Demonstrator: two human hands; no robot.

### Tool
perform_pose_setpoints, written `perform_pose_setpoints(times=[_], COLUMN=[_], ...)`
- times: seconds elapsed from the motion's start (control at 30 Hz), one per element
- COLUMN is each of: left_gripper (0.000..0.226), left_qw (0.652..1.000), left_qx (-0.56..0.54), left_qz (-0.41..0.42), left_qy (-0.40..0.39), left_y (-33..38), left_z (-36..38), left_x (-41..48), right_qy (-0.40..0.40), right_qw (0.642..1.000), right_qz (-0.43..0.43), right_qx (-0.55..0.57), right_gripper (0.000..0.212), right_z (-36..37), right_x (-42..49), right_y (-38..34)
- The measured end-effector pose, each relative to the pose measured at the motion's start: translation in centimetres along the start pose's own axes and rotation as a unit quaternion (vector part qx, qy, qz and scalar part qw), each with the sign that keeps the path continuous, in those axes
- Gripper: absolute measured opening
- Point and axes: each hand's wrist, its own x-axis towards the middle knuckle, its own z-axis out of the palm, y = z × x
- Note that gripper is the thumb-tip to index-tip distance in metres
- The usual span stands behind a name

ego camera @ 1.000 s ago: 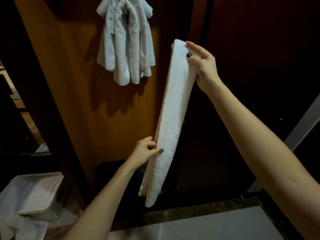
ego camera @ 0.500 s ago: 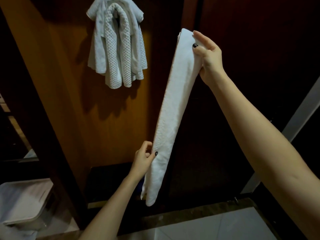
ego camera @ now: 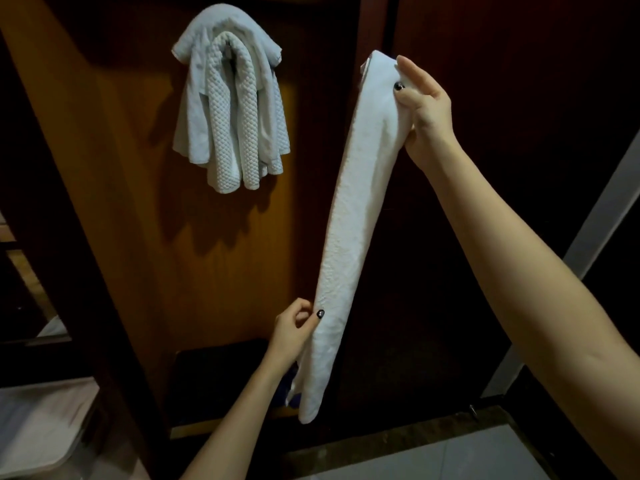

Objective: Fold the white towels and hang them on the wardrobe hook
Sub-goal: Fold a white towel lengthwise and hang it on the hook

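A long white towel [ego camera: 349,216], folded into a narrow strip, hangs slanted in front of the dark wardrobe. My right hand [ego camera: 424,112] grips its top end, thumb over the front. My left hand [ego camera: 294,327] pinches the strip's left edge low down, with the bottom end dangling below it. Up on the brown wardrobe panel [ego camera: 138,188], several white towels [ego camera: 230,112] are draped over a hook, which they hide.
A dark open compartment [ego camera: 221,379] sits low behind my left arm. A white lidded bin [ego camera: 38,424] stands at the bottom left. Pale floor tiles [ego camera: 450,459] lie at the bottom right, and a grey frame [ego camera: 602,209] runs along the right edge.
My left hand has slid down the strip's left edge, closer to the bottom end. My right hand keeps its grip on the top end, and the view has shifted.
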Motion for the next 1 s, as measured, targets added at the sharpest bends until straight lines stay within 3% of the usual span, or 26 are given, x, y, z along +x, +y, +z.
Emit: perform_pose_setpoints(times=[0.13,0.53,0.7,0.9,1.0], left_gripper=[0.004,0.03,0.042,0.026,0.027], left_qw=[1.0,0.994,0.996,0.988,0.984], left_qx=[0.001,0.089,0.088,0.127,0.135], left_qz=[0.016,0.035,-0.001,-0.016,-0.01], left_qy=[-0.025,0.048,-0.026,-0.087,-0.117], left_y=[0.1,-1.6,-2.1,-2.2,-2.0], left_z=[0.2,-3.2,-4.8,-7.3,-8.4], left_x=[-0.1,0.4,0.6,1.4,1.5], right_qy=[0.005,0.101,0.116,0.172,0.124], right_qw=[1.0,0.993,0.987,0.969,0.972], right_qz=[0.002,0.03,0.044,0.105,0.149], right_qx=[-0.001,-0.045,-0.103,-0.144,-0.129], right_gripper=[0.043,0.044,0.041,0.037,0.051], right_z=[-0.2,-2.1,-1.9,-1.8,-2.3], right_x=[-0.2,-1.0,-1.8,-2.4,-2.5], right_y=[-0.3,0.9,1.6,3.0,3.4])
